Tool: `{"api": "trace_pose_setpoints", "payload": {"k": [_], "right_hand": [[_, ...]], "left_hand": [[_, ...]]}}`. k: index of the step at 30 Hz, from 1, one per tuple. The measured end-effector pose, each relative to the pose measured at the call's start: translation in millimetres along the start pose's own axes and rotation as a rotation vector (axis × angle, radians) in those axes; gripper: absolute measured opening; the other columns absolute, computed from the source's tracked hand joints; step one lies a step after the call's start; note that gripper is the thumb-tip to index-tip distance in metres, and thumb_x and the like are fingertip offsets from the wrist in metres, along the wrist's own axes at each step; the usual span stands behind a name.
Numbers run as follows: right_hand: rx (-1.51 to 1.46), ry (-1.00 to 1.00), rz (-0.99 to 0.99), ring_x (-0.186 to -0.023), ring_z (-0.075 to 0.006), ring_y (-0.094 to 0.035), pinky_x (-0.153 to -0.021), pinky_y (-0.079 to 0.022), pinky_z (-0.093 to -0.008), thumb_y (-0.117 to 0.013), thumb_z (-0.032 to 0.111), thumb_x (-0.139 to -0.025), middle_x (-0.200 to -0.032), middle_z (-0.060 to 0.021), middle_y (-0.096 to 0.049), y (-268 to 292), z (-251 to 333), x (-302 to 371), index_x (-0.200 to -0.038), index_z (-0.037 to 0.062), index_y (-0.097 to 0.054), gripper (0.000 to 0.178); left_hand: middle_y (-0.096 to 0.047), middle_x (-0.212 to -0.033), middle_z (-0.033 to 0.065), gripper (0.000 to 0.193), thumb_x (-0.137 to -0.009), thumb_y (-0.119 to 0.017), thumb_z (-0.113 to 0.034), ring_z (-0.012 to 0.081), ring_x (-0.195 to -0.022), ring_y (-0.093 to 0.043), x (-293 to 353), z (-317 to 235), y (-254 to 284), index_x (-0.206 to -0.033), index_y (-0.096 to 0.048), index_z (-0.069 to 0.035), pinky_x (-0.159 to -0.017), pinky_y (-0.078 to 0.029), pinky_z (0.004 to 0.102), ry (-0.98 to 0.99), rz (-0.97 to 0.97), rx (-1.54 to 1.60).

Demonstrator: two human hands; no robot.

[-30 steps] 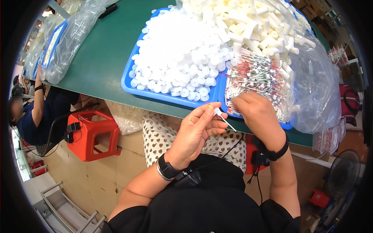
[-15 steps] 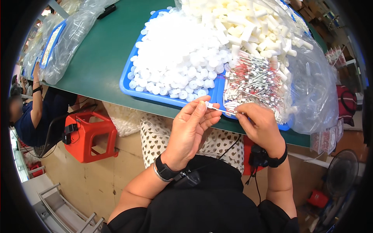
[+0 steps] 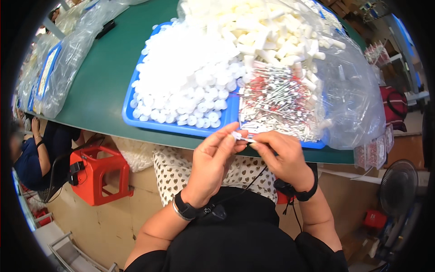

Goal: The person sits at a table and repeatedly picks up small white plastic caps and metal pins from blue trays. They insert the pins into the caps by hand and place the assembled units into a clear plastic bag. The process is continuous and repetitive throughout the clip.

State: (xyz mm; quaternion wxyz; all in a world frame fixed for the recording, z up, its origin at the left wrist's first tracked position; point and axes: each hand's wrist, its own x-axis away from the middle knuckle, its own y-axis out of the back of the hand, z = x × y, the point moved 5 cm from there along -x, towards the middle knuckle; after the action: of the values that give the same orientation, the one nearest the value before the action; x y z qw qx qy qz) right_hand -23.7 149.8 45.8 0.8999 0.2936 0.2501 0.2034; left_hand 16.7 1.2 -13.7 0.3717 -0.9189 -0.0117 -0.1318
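Observation:
Just off the table's front edge, my left hand pinches a small white plastic piece between thumb and fingertips. My right hand grips a thin white stick-like piece, its tip meeting the white piece at my left fingers. How the two join is too small to tell. Ahead, a blue tray is heaped with translucent white round caps. Beside it, another blue tray holds a pile of thin wire leads, red and grey with white ends.
Cream foam tubes lie heaped behind the leads. A clear plastic bag spreads over the green table at the right. A red stool and a seated person are at left; a fan stands right.
My right hand has come closer to my left, and less of the thin white piece shows between them. The whole view has shifted, so trays appear further left and lower.

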Motion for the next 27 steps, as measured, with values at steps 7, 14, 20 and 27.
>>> {"api": "trace_pose_setpoints", "payload": {"k": [7,14,20,27], "right_hand": [[-0.733,-0.684,0.259,-0.063,-0.011,-0.066,-0.055,-0.051,-0.0249,-0.057,0.016,-0.1,-0.078,-0.0072,-0.069,-9,-19,18,-0.104,-0.0003,-0.064,0.019],[0.762,-0.187,-0.237,-0.085,-0.0331,-0.065,-0.073,-0.051,-0.0412,-0.061,0.008,-0.09,-0.096,-0.0128,-0.068,98,-40,-19,-0.103,0.004,-0.066,0.015],[0.845,-0.164,0.068,-0.089,-0.0339,-0.063,-0.077,-0.05,-0.0432,-0.066,0.004,-0.079,-0.101,-0.0125,-0.066,116,-83,-19,-0.104,0.005,-0.065,0.025],[0.588,-0.347,-0.246,-0.072,-0.0231,-0.059,-0.069,-0.048,-0.0325,-0.068,0.005,-0.083,-0.094,-0.01,-0.062,150,-66,-14,-0.109,0.0035,-0.065,0.026]], "left_hand": [[-0.059,-0.132,0.0149,0.036,-0.103,-0.05,-0.012,0.0185,-0.12,-0.056,4,3,-14,-0.136,-0.05,0.004,-0.103,-0.045,0.0316,-0.04,0.114,-0.18],[-0.065,-0.119,0.0173,0.034,-0.103,-0.051,-0.022,0.019,-0.101,-0.065,-1,4,-8,-0.127,-0.055,0.001,-0.091,-0.051,0.0311,-0.029,-0.006,-0.09],[-0.066,-0.114,0.0153,0.033,-0.103,-0.051,-0.021,0.0148,-0.092,-0.065,1,13,-3,-0.128,-0.054,0.002,-0.086,-0.052,0.0282,0.036,0.025,-0.093],[-0.065,-0.116,0.0158,0.035,-0.103,-0.051,-0.023,0.0165,-0.095,-0.065,-3,11,0,-0.127,-0.054,0.001,-0.086,-0.052,0.0293,0.056,0.048,-0.045]]}}
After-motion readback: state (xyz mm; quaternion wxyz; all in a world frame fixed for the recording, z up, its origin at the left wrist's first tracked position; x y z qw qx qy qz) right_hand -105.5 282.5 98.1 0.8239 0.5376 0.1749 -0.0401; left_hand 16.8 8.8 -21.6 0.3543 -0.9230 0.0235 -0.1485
